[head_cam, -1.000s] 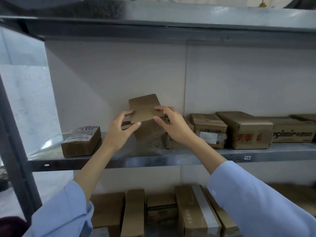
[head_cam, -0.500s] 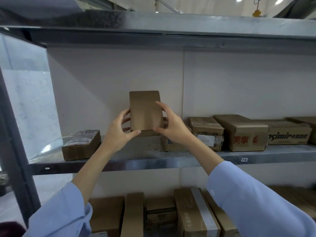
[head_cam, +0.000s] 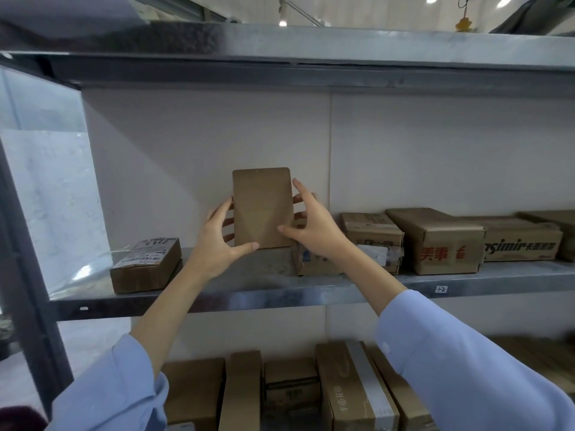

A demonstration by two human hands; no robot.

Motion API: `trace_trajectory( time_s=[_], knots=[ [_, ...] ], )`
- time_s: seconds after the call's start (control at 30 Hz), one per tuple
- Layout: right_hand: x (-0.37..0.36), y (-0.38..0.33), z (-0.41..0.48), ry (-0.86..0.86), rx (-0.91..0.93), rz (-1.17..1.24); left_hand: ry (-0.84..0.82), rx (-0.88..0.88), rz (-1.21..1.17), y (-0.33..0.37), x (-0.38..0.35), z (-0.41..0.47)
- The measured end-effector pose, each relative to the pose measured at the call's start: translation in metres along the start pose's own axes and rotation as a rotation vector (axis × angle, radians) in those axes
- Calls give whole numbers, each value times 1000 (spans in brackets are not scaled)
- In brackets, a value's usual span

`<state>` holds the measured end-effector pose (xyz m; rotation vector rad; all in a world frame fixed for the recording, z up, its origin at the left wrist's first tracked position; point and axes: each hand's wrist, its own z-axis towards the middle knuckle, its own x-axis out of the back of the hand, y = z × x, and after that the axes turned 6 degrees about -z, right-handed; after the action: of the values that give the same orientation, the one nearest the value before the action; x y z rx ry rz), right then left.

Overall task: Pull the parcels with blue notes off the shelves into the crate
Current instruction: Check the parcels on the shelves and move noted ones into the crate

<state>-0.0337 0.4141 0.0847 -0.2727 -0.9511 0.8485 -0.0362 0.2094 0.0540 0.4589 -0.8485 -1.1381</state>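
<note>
Head view shows me the parcel held upright above the middle shelf, close to the back wall, with a plain brown face turned toward me. I cannot tell whether its bottom edge touches the shelf. My left hand grips its lower left side, thumb across the front near the bottom corner and fingers curled behind. My right hand grips the right edge the same way, thumb on the front and fingers wrapped round the back. A labelled box lies flat on the shelf, to the left of my left hand. Just under my right hand sits a small box with a bit of blue on its front, too small to make out. Further right is a red-print box. More boxes stand on the level below, between my light blue sleeves.
</note>
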Motion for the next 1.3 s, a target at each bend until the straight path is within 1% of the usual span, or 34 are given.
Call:
trace_trajectory(
  time_s=[0.13,0.27,0.37,0.47,0.63,0.77,0.87,0.93,1.07,1.2,1.3],
  knots=[
    [-1,-1,-3,-42,-9,-11,5,54,-71,-2,1,1],
    [-3,-1,-4,-85,-13,-24,25,62,-114,-2,2,1],
    [-3,-2,-4,-106,-36,8,27,87,-150,-4,5,0],
    [-1,-6,-6,-129,-71,69,5,83,-235,-3,8,-2],
    [-3,-8,-8,-125,-81,166,22,109,-317,3,11,-6],
    [-9,-13,-9,-111,-82,200,68,125,-273,5,13,-8],
    [-11,-17,-8,-118,-68,125,73,102,-201,7,12,-10],
    [-12,-17,-9,-115,-58,85,64,100,-209,6,14,-11],
    [-13,-12,-9,-77,-60,139,48,120,-257,1,19,-13],
    [-17,-11,-13,-90,-19,209,86,100,-294,-1,16,-14],
    [-23,-9,-14,-85,-7,177,99,78,-321,-4,15,-14]
  ],
)
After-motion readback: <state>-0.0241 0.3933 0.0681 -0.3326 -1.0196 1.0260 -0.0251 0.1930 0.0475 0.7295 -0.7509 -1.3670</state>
